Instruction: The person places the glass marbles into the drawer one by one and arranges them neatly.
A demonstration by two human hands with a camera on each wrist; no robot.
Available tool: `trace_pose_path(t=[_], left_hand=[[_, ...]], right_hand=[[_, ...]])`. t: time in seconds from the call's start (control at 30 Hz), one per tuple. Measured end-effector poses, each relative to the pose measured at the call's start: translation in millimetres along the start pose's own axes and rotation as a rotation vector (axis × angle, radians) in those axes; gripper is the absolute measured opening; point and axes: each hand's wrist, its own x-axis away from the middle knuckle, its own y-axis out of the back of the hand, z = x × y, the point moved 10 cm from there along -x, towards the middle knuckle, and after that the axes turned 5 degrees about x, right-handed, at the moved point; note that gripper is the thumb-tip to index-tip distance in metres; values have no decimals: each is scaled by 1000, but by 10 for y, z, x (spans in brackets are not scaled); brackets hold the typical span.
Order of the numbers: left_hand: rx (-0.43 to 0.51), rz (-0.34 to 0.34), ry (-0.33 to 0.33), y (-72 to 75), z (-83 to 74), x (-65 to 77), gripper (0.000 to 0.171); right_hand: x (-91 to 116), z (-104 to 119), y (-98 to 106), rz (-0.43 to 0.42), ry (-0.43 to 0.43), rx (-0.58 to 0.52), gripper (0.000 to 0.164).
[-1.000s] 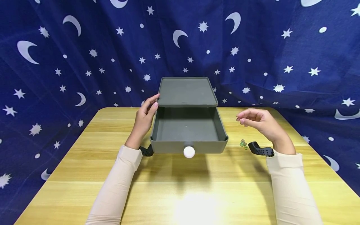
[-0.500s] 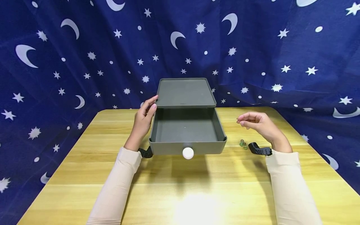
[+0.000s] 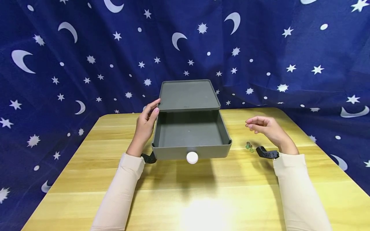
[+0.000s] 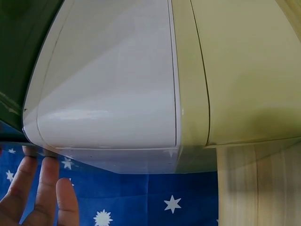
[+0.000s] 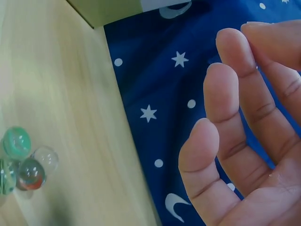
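A grey drawer (image 3: pixel 202 150) with a round white knob (image 3: pixel 192 157) stands pulled out from its cabinet, under a grey tray-like top (image 3: pixel 189 95). Its visible floor is bare apart from a tiny speck. My left hand (image 3: pixel 145 126) rests against the cabinet's left side, fingers extended. In the left wrist view, fingertips (image 4: pixel 49 167) meet the edge of a white side panel (image 4: pixel 108 84). My right hand (image 3: pixel 267 130) hovers to the right of the drawer, fingers loosely bent, holding nothing. Below it several glass marbles (image 5: pixel 30 173), greenish and clear, lie clustered on the table.
The wooden table (image 3: pixel 95 166) carries the cabinet. Behind it hangs a blue curtain (image 3: pixel 130 48) printed with moons and stars. Black wrist mounts (image 3: pixel 267 153) sit at both cuffs. A bright glare marks the table's near middle.
The whole head view has shifted slightly. My right hand has drifted a little to the right, away from the drawer. The left hand keeps its place on the cabinet's side.
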Motion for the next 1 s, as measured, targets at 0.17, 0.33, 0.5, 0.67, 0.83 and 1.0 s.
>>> trace_pose_path(t=[0.17, 0.33, 0.5, 0.67, 0.83, 1.0], left_hand=[[8, -7, -10, 23, -26, 25, 44], [14, -6, -8, 30, -24, 38, 43], [15, -5, -8, 19, -25, 38, 43], [18, -7, -9, 14, -31, 34, 43], [17, -5, -8, 8, -34, 23, 43], [16, 0, -10, -2, -38, 7, 44]], right_hand=[[-8, -75, -6, 10, -29, 22, 36], [9, -228, 6, 16, -100, 75, 27], [40, -380, 9, 31, -170, 131, 17], [58, -466, -1, 49, -198, 145, 20], [93, -501, 5, 59, -223, 164, 20], [119, -541, -2, 76, -241, 193, 18]])
